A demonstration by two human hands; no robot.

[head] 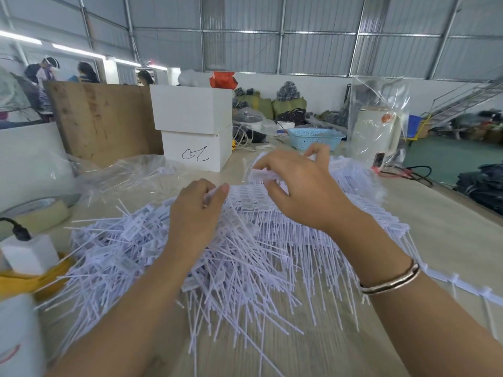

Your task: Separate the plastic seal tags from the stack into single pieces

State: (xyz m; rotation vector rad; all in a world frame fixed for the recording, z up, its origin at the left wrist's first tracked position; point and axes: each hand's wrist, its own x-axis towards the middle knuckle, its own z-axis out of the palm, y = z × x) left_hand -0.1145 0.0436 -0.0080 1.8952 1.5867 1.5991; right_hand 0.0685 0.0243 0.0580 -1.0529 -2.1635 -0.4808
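Tags (pixel 261 175) pinched in right grip (pixel 296 186) | left grip (pixel 201 202) pinches tag strip (pixel 215 193) over pile (pixel 168 257)

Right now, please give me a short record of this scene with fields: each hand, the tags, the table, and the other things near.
left hand: left hand pinches a single tag at its head
right hand: right hand grips a joined strip of tags
loose pile: separated tags lie scattered, tails toward the camera
stack: joined tags lie under the right hand and forearm
surface: wooden table
behind: two stacked white boxes, blue basket
wrist: bracelet on the right wrist
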